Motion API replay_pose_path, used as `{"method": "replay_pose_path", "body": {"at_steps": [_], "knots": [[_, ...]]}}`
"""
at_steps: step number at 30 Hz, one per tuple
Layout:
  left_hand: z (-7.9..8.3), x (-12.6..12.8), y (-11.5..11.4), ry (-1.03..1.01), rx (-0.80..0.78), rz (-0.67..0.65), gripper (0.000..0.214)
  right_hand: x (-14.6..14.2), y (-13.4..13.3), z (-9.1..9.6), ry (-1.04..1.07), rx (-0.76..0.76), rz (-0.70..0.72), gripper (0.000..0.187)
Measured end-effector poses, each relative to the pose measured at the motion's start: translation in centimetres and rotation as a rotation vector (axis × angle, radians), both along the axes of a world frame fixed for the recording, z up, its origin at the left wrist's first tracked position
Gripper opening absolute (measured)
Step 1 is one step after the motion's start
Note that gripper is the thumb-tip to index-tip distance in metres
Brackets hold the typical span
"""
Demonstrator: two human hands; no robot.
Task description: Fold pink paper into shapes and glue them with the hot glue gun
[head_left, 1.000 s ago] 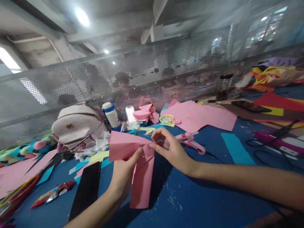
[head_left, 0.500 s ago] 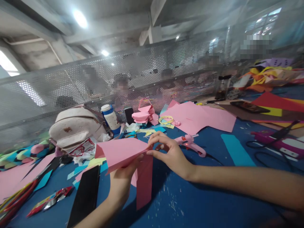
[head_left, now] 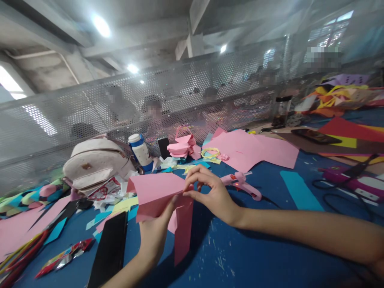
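Observation:
A folded sheet of pink paper (head_left: 157,194) is held up over the blue table (head_left: 246,256). My left hand (head_left: 156,232) grips it from below, thumb pressed on the fold. My right hand (head_left: 210,192) pinches the paper's right end between thumb and fingers. A long pink flap hangs down from the fold towards the table. Just beyond my right hand lies a pink glue gun (head_left: 244,185).
A black phone (head_left: 109,250) lies at the left front, a white backpack (head_left: 94,162) and a blue-capped bottle (head_left: 139,151) behind it. Pink sheets (head_left: 255,150), paper scraps, a teal strip (head_left: 297,190) and cables lie around. A perforated metal screen (head_left: 180,100) stands at the back, with people behind it.
The paper's upper flap has been tilted and pressed flatter along the fold. Both hands have stayed almost in place, still pinching it.

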State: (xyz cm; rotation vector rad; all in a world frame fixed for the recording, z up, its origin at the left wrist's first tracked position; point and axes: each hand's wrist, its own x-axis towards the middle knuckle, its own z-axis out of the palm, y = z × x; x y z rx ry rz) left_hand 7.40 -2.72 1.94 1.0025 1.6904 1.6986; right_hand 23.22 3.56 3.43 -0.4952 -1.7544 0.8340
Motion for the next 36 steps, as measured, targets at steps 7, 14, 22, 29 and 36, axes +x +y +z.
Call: {"method": "replay_pose_path", "body": {"at_steps": [7, 14, 22, 29, 36], "knots": [[0.6, 0.7, -0.4, 0.043, -0.026, -0.04, 0.029, 0.1, 0.2, 0.4, -0.025, 0.012, -0.017, 0.017], [0.6, 1.0, -0.5, 0.101, 0.131, -0.041, 0.021, 0.4, 0.1, 1.0, -0.043, -0.056, 0.034, 0.018], [1.0, 1.3, -0.7, 0.06, 0.108, -0.146, 0.026, 0.5, 0.0, 1.2, -0.076, -0.074, 0.045, 0.018], [0.8, -0.6, -0.1, 0.055, 0.16, -0.239, 0.027, 0.1, 0.3, 0.3, 0.079, -0.263, 0.108, 0.022], [1.1, -1.7, 0.1, 0.176, 0.211, -0.157, 0.026, 0.1, 1.4, -0.7, 0.152, -0.366, 0.152, 0.024]]}}
